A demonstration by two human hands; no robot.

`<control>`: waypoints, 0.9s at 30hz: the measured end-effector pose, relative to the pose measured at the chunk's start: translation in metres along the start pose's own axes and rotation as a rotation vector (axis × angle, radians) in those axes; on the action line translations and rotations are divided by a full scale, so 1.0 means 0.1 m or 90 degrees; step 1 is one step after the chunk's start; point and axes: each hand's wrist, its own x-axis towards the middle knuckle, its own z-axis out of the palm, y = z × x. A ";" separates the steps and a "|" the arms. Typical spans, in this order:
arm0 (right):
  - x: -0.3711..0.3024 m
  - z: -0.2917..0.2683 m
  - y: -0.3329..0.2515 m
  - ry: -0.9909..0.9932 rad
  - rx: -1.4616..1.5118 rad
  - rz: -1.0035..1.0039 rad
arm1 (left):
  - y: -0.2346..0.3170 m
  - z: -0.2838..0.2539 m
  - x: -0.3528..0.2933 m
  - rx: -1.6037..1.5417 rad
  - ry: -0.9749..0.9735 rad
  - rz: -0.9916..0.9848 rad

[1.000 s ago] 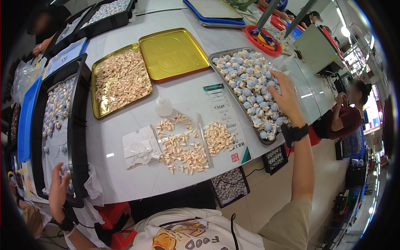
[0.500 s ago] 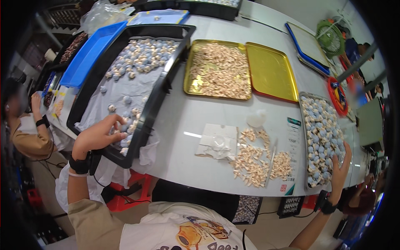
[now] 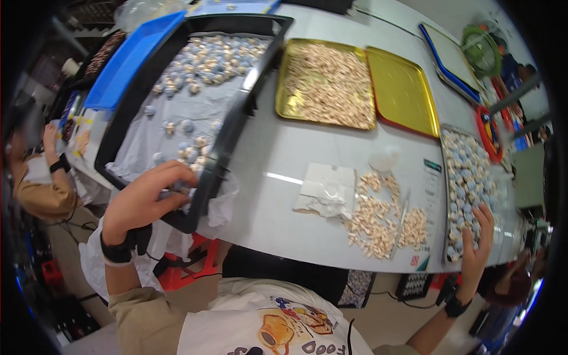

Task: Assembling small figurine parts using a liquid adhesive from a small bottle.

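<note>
My left hand reaches into the near end of a black bin lined with white paper. Its thumb and fingers curl around small blue-and-cream balls, partly hidden by the hand. More of these balls lie in a pile at the bin's far end, with a few scattered between. On the right, my right hand rests at the near right part of a metal tray packed with similar balls. Its fingers and thumb are apart, touching the balls and the tray's edge.
Between the hands lie loose cream pieces, a thin stick and a white card with clear plastic. Farther back are a gold tray of pieces and a bare gold tray. A co-worker sits at left.
My left hand has drawn its fingers closer together around the balls at the bin's near end. My right hand stays at the tray. The whole view has shifted slightly.
</note>
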 end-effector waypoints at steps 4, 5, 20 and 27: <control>0.02 0.14 -0.30 -0.050 0.063 -0.023 | 0.03 0.16 -0.07 0.055 0.083 -0.014; 0.01 0.20 -0.32 -0.052 0.044 -0.005 | 0.04 0.19 -0.07 0.043 0.068 0.003; -0.07 0.76 -0.47 -0.158 0.072 -0.028 | 0.00 0.35 0.10 0.081 0.206 -0.078; -0.07 0.73 -0.43 -0.130 0.050 -0.030 | 0.11 0.26 -0.05 0.059 0.325 -0.190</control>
